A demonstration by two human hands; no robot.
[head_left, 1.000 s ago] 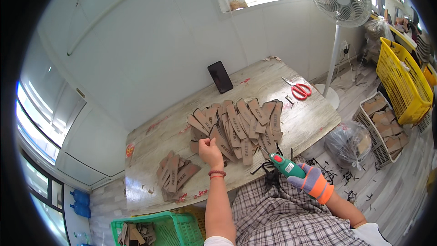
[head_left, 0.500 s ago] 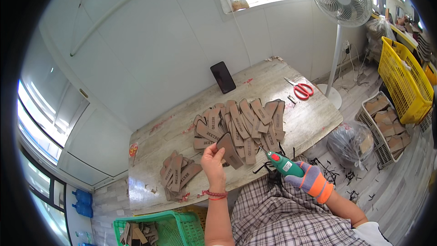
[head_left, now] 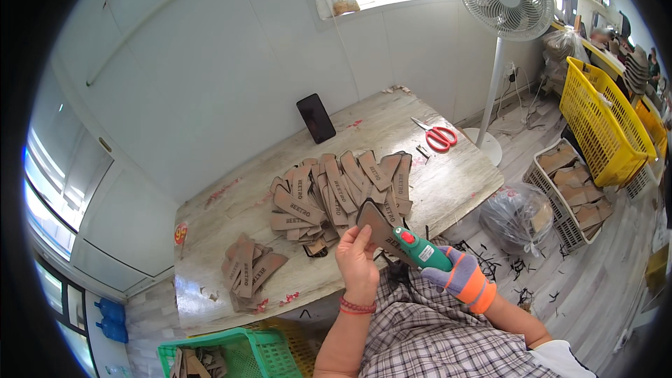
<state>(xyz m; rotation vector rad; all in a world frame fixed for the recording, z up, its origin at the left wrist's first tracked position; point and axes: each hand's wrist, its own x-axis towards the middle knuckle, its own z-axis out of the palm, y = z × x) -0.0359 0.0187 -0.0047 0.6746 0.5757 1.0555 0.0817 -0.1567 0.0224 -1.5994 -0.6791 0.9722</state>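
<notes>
Left hand [head_left: 358,257] pinches a brown leather piece [head_left: 378,227] up off the table [head_left: 448,182]; gloved right hand [head_left: 456,274] grips the green tool [head_left: 420,248], tip against it, probably for easy access.

Bare table [head_left: 427,189] shows at centre right, between the big fan of brown pieces [head_left: 336,192] and the scissors [head_left: 439,138] near the right corner; a hand could set down there. Another open stretch runs along the wall at upper centre, broken only by the dark phone [head_left: 316,118] leaning upright. The left part of the top is free above the small pile [head_left: 246,269]; scraps litter the near left edge. At lower centre, the left hand [head_left: 358,260], the piece it holds [head_left: 381,227] and the right hand [head_left: 458,276] with the green tool [head_left: 420,248] fill the gap between table edge and lap. The green basket [head_left: 231,357] blocks the lower left.
</notes>
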